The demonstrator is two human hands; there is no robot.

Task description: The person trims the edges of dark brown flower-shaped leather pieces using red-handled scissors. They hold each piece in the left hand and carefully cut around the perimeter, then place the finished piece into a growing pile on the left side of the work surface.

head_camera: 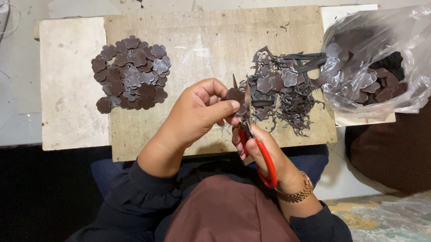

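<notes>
The person sits with a plywood board (215, 27) across the lap. The left hand (196, 112) is pressed together, pinching a small dark flower-shaped cutout (236, 95) between thumb and fingertips just above the board's near edge. The right hand (267, 155) is closed through the red handles of a pair of scissors (254, 138), whose blades point up and meet the cutout; a gold wristwatch (298, 191) sits on that wrist.

Toward the board's left edge lies a pile of finished flower cutouts (132, 72), dark brown and greyish, overlapping one another. Right of the hands, toward the right edge, is a tangle of dark trimmings (290, 103) with a few flower pieces on top. At the far right corner a clear plastic bag (396, 42) lies open on its side, holding more dark pieces. A pale slab (67, 88) sticks out from under the board's left side.
</notes>
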